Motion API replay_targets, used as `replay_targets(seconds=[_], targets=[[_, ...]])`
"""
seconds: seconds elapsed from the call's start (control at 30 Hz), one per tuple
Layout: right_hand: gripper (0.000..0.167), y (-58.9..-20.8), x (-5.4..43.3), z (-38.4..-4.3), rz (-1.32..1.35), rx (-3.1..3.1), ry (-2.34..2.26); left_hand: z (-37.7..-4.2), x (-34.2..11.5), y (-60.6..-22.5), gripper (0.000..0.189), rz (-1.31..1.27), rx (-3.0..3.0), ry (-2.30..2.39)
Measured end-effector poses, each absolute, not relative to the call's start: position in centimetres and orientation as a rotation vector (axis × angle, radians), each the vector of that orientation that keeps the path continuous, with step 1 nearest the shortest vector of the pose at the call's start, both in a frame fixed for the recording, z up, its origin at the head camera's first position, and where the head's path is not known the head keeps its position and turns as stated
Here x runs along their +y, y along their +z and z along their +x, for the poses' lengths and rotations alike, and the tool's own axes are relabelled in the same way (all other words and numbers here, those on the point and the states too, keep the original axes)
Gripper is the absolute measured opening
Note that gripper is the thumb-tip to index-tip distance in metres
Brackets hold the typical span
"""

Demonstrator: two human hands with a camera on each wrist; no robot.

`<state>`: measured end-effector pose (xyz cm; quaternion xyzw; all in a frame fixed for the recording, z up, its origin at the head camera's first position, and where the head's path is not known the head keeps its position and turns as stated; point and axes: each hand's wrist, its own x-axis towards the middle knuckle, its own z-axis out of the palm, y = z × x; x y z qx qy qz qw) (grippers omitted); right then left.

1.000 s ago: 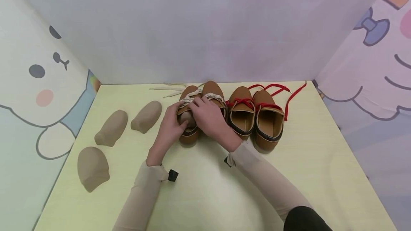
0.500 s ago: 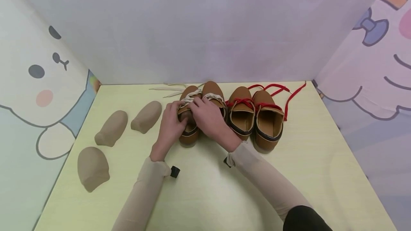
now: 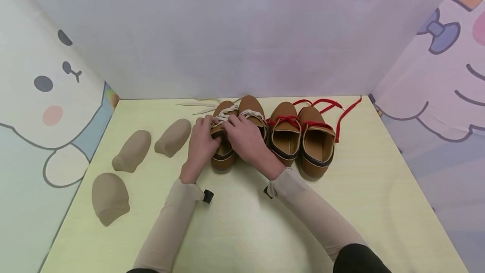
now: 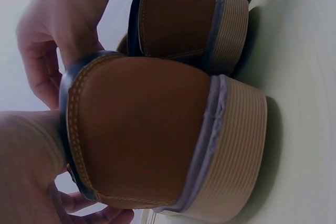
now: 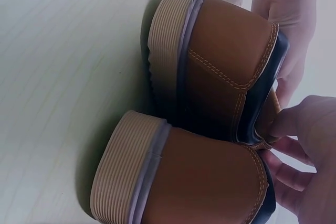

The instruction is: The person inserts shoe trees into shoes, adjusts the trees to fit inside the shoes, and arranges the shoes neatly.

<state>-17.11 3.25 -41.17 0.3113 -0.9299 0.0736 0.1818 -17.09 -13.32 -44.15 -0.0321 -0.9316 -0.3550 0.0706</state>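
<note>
The left hand is moving forward, thumb poking into the shoe beside it, fingers curling round its side. The right hand is pinching the other edge. The lump between them is hiding now, so it is probably sitting deeper inside.

On the far part of the worktop, four shoes are ranged side by side; three shoe forms are set to their left. The leftmost shoe is flanked by the left hand and the right hand.
</note>
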Motion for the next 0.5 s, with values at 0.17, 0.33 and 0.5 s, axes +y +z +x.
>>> replay_targets(seconds=[0.17,0.33,0.5], targets=[[0.020,-41.21,3.49,-17.16,0.869,-2.617,0.244,-17.16,-13.27,-44.26,0.044,-0.100,-2.795,-1.075],[0.021,-41.33,3.71,-17.24,0.836,-2.622,0.253,-17.03,-13.42,-44.23,0.044,-0.129,-2.788,-1.116],[0.033,-41.51,3.73,-17.44,0.812,-2.673,0.202,-16.70,-13.73,-44.00,0.043,-0.160,-2.791,-1.156]])
